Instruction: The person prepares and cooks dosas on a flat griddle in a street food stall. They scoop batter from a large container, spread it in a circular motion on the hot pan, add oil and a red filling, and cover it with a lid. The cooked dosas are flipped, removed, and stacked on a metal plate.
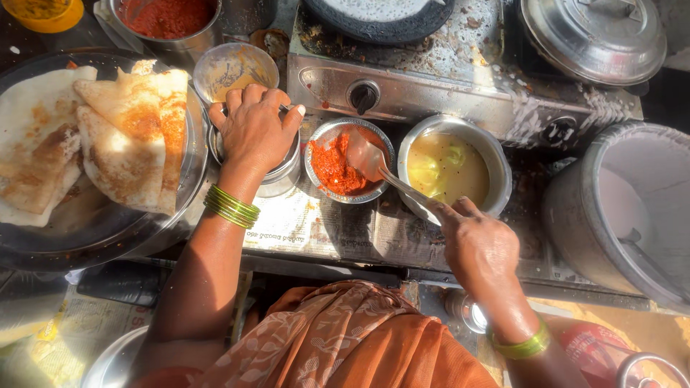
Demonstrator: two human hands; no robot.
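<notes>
My right hand (478,244) grips the handle of a metal spoon (374,162). The spoon's bowl rests in red chutney inside a small steel bowl (316,140). My left hand (253,129) lies palm down over the top of a steel container (284,176) just left of the chutney bowl; what is in that container is hidden under the hand. Green bangles ring both wrists. A steel bowl of yellow liquid (449,169) stands right of the chutney, close to the spoon's handle.
A big round tray (144,230) at left holds folded dosas (133,144). Behind are a gas stove (431,86) with a dark griddle, a red powder pot (169,18) and a lidded steel pot (593,36). A large batter vessel (625,208) stands right.
</notes>
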